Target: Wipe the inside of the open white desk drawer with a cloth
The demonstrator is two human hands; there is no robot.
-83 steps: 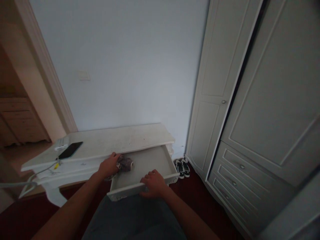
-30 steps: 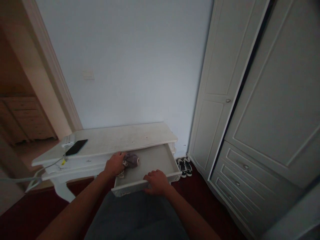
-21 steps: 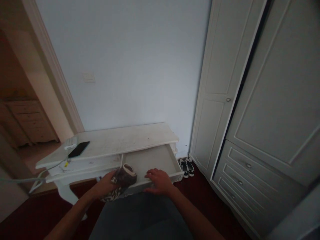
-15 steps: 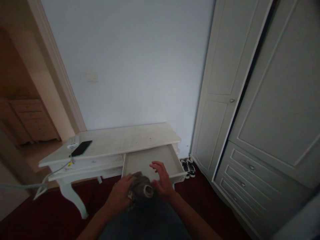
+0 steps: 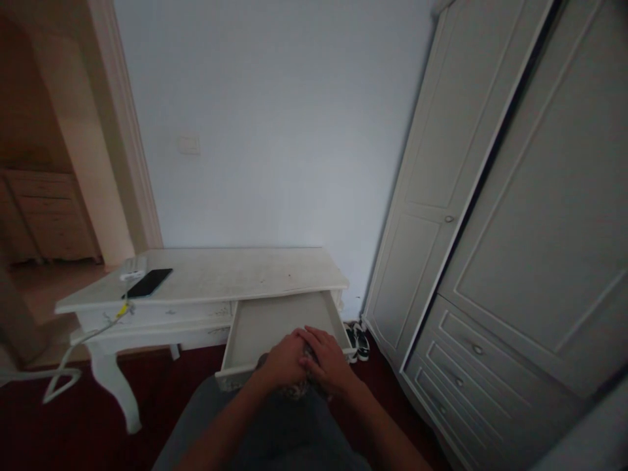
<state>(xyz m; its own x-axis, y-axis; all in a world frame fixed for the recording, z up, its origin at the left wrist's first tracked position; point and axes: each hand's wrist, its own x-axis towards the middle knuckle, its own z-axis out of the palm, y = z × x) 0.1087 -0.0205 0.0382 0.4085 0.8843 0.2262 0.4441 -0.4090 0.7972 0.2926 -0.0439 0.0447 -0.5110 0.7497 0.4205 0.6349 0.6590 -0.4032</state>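
My left hand (image 5: 283,361) is closed over a grey-brown, patterned bundle of cloth (image 5: 294,391), held low over the front of an open drawer (image 5: 275,317). My right hand (image 5: 328,361) clasps the same bundle from the right, its fingers meeting those of the left. Most of the bundle is hidden beneath both hands, and its exact kind cannot be made out. The pulled-out drawer belongs to a white table (image 5: 220,275) against the wall and shows a bare, pale bottom.
A black phone (image 5: 150,282) and a white box-like item (image 5: 134,269) lie at the table's left end, with a white cable (image 5: 93,335) hanging off. Black-and-white shoes (image 5: 362,343) stand on the red floor by a tall white wardrobe (image 5: 417,248). A doorway opens at left.
My right hand, raised with its fingers apart before, has come down onto the bundle. Both hands have drawn together. The view has shifted slightly, and my legs show more below the drawer.
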